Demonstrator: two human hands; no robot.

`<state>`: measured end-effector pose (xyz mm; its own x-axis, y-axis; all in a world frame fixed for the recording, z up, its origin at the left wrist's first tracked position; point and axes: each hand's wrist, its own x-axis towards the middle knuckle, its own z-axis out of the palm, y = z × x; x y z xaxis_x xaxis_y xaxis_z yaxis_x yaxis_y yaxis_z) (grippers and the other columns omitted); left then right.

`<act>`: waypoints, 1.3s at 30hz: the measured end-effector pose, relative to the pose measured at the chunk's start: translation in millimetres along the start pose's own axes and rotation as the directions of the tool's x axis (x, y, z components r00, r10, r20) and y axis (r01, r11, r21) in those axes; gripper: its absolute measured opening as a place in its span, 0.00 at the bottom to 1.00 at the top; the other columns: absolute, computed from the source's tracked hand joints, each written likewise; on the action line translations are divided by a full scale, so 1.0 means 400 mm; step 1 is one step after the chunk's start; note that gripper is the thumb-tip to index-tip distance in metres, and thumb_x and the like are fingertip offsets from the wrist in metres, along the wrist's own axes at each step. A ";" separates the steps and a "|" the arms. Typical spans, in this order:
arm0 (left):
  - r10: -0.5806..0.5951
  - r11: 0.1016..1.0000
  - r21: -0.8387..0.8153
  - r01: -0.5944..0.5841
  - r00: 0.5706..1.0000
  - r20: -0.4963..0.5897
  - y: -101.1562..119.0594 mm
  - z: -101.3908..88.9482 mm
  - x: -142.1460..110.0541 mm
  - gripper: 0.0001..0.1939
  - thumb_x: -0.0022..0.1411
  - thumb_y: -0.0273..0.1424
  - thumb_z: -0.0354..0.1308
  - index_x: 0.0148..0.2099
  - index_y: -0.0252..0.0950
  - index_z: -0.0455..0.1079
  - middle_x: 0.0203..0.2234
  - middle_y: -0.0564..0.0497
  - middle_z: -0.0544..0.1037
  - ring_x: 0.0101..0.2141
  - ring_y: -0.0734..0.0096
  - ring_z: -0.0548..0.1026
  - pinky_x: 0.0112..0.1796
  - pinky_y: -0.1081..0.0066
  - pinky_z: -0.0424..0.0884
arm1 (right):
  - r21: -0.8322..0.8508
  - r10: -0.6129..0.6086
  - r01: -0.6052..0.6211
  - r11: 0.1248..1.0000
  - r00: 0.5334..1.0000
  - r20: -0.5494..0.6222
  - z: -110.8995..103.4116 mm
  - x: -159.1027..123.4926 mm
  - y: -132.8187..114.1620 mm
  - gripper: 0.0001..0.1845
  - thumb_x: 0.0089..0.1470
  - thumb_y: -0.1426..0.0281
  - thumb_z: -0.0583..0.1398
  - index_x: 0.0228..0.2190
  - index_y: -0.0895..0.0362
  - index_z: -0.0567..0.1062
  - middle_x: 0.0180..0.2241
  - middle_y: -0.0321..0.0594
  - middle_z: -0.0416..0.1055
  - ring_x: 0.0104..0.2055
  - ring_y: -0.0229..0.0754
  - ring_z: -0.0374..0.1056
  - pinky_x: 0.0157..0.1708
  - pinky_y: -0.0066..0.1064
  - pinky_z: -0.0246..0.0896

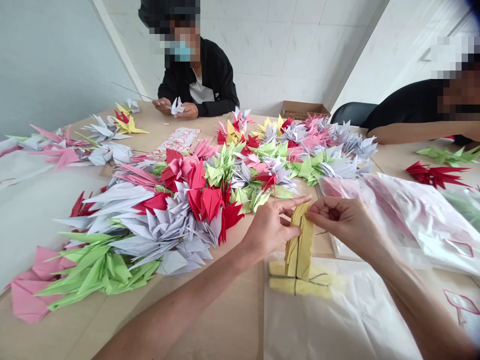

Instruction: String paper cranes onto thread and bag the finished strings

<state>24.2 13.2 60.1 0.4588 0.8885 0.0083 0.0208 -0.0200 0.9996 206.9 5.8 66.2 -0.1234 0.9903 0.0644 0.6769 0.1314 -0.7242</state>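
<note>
My left hand (268, 225) grips a tall bundle of yellow folded paper (305, 247), its thumb on the side and its index finger stretched across the top. A dark thin tie runs lengthwise around that bundle. On the bundle's upper right edge, my right hand (339, 217) closes in a pinch; whether it has the paper or the tie's end is hidden. Beneath stands or lies a second yellow paper bundle (279, 284), crossed by a dark tie and partly inside a clear plastic bag (337, 325).
Heaped origami cranes (168, 225) in white, green, red and pink cover the table's left and middle. Filled plastic bags (408, 210) lie at right. Opposite, a masked person (213, 75) handles a white paper crane (177, 106). Another person's arm (420, 134) rests at far right.
</note>
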 end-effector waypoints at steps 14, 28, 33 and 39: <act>-0.189 0.981 0.050 0.189 0.982 -0.020 0.022 -0.009 -0.002 0.22 0.45 0.21 0.59 0.45 0.37 0.76 0.23 0.54 0.76 0.22 0.80 0.70 0.23 0.82 0.64 | -0.137 -0.017 0.017 0.990 1.000 0.008 -0.011 -0.011 -0.017 0.17 0.50 0.56 0.59 0.27 0.57 0.75 0.15 0.30 0.55 0.17 0.31 0.48 0.17 0.26 0.38; -0.142 0.985 0.086 0.147 0.988 -0.065 0.020 -0.031 0.001 0.21 0.46 0.25 0.59 0.46 0.36 0.75 0.30 0.50 0.81 0.30 0.72 0.76 0.30 0.78 0.68 | 0.233 0.118 -0.126 0.964 0.992 0.050 -0.032 0.006 -0.019 0.23 0.46 0.54 0.62 0.40 0.55 0.69 0.30 0.36 0.69 0.22 0.31 0.57 0.17 0.23 0.45; -0.117 0.982 0.135 0.130 0.988 -0.100 0.008 -0.039 0.005 0.22 0.47 0.27 0.58 0.47 0.37 0.74 0.26 0.50 0.80 0.28 0.72 0.76 0.29 0.78 0.68 | 0.227 0.129 -0.214 0.950 0.933 0.337 -0.029 0.014 0.001 0.20 0.48 0.53 0.61 0.30 0.59 0.75 0.23 0.37 0.68 0.20 0.31 0.54 0.17 0.24 0.45; -0.119 0.979 0.151 0.140 0.983 -0.140 -0.004 -0.045 0.013 0.22 0.46 0.27 0.59 0.47 0.36 0.75 0.27 0.49 0.80 0.27 0.72 0.74 0.26 0.78 0.67 | -0.219 -0.104 0.103 0.970 0.995 0.007 -0.026 -0.040 -0.070 0.14 0.52 0.58 0.59 0.26 0.54 0.76 0.21 0.34 0.69 0.19 0.32 0.57 0.19 0.25 0.50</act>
<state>10.3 26.0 59.1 0.3238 0.9401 -0.1070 0.2186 0.0357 0.9752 197.5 -13.3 92.7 -0.1982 0.9710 0.1340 0.8030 0.2393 -0.5459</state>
